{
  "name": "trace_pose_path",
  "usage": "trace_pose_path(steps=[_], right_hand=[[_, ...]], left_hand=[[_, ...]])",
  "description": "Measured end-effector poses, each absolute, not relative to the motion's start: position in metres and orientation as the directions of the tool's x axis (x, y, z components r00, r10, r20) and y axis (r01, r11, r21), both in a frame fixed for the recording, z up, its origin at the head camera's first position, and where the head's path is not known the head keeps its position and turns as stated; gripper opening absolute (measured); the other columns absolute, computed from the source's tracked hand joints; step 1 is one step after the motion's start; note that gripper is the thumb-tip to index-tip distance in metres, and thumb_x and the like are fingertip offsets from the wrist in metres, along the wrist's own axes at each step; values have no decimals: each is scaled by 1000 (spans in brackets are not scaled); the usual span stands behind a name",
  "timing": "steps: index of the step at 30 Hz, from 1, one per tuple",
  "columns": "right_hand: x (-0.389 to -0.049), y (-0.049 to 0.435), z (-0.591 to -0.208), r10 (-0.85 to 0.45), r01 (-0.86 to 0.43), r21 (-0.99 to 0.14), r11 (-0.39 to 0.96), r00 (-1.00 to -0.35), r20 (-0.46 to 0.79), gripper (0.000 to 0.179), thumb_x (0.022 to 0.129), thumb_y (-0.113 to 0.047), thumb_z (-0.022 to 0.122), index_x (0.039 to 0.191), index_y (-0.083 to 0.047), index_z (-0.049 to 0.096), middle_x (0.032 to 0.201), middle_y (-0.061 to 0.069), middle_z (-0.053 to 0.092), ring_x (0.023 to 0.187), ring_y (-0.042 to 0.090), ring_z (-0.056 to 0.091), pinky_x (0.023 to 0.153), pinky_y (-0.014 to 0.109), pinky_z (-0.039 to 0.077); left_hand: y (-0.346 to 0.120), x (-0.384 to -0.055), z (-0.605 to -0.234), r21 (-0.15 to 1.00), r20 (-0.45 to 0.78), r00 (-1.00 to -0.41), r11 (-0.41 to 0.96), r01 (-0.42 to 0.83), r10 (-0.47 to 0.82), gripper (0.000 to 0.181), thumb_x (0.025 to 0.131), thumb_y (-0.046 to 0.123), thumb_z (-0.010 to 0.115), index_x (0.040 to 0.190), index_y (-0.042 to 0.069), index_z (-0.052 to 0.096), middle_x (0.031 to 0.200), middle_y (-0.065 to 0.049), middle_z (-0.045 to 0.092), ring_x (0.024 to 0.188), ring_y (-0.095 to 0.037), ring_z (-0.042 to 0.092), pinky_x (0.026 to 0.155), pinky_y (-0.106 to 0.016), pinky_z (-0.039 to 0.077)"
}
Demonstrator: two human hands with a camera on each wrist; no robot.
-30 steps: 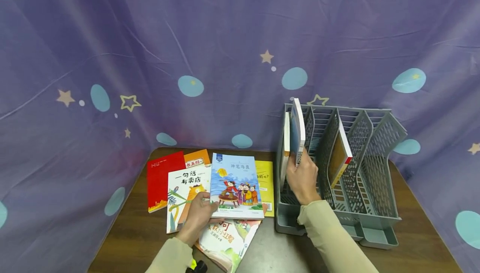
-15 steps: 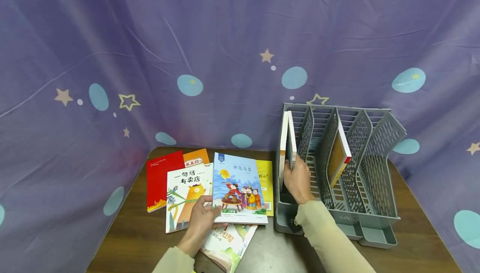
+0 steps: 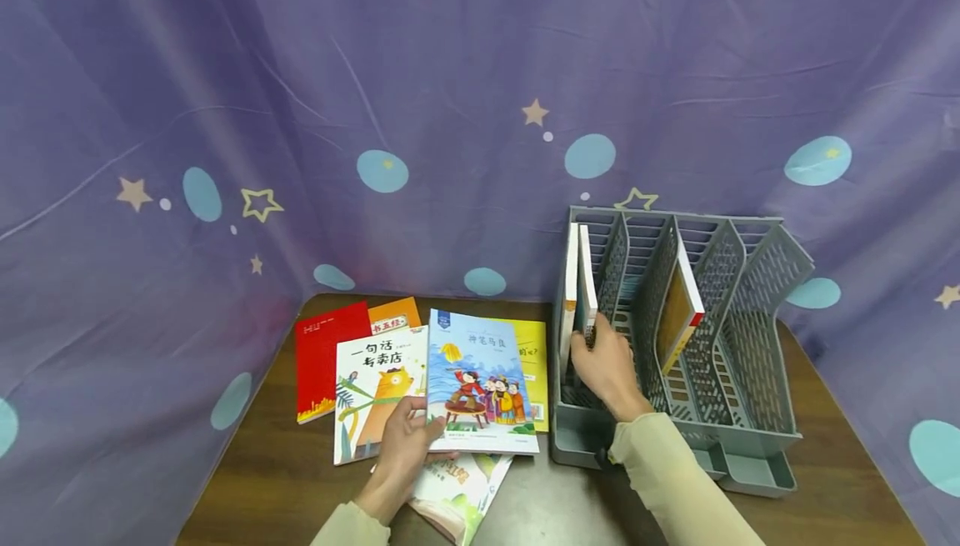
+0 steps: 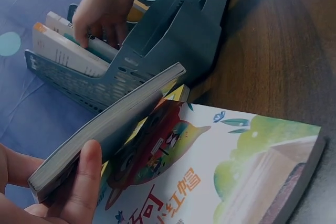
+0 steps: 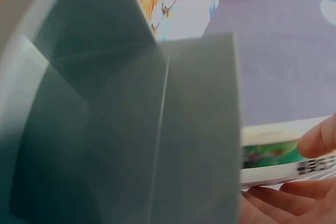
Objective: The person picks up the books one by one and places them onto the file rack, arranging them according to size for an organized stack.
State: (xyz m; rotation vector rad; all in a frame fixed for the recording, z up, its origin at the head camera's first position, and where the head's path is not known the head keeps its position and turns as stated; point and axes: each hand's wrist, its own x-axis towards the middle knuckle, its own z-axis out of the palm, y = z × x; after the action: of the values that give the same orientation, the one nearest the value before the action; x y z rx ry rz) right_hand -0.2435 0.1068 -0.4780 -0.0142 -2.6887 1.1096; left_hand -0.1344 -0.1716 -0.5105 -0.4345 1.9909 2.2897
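Observation:
My left hand (image 3: 403,450) grips the lower left corner of a light blue picture book (image 3: 480,388). In the left wrist view this book (image 4: 107,127) is raised at a tilt over the book with the white cover (image 4: 262,145). My right hand (image 3: 609,367) is inside the leftmost compartment of a grey file rack (image 3: 757,446). There it pinches a thin upright book (image 3: 587,271), thumb (image 5: 320,139) on one side and fingers on the other in the right wrist view. Another white-edged book (image 3: 570,279) stands just left of it.
Under and around the blue book lie a red book (image 3: 326,354), an orange book (image 3: 396,313), a white bear-cover book (image 3: 378,396), a yellow book (image 3: 534,363) and a white book (image 3: 457,496). A brown book (image 3: 678,308) leans in a middle rack compartment. A purple curtain (image 3: 450,71) hangs behind.
My right hand has lowered the thin book from above the rack down into the leftmost compartment, beside the other book. My left hand has shifted the blue book slightly right and nearer.

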Motion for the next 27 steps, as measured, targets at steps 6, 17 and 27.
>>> trace_pose_path(steps=[6, 17, 27], right_hand=[[-222, 105, -472, 23, -160, -702, 694, -970, 243, 50, 93, -20, 51, 139, -5, 44, 111, 17, 65, 91, 28, 65, 74, 47, 53], [-202, 107, -478, 22, -156, -683, 714, -969, 244, 50, 94, -21, 54, 139, -2, 43, 126, 19, 58, 101, 30, 65, 80, 50, 52], [-174, 113, -474, 6, -187, -638, 747, -958, 287, 48, 92, -25, 60, 134, -6, 50, 124, 15, 61, 98, 30, 64, 73, 50, 53]], left_hand=[[-173, -130, -510, 956, -268, -953, -159, -245, -144, 35, 91, -3, 55, 121, -5, 38, 99, -22, 66, 73, -31, 69, 64, -46, 57], [-168, -118, -497, 967, -213, -970, -166, -193, -114, 39, 89, -2, 58, 123, -5, 40, 103, -25, 65, 72, -32, 68, 66, -53, 55], [-164, -107, -489, 983, -155, -979, -117, -140, -135, 37, 88, -3, 60, 122, -4, 45, 104, -26, 66, 75, -31, 69, 64, -43, 57]])
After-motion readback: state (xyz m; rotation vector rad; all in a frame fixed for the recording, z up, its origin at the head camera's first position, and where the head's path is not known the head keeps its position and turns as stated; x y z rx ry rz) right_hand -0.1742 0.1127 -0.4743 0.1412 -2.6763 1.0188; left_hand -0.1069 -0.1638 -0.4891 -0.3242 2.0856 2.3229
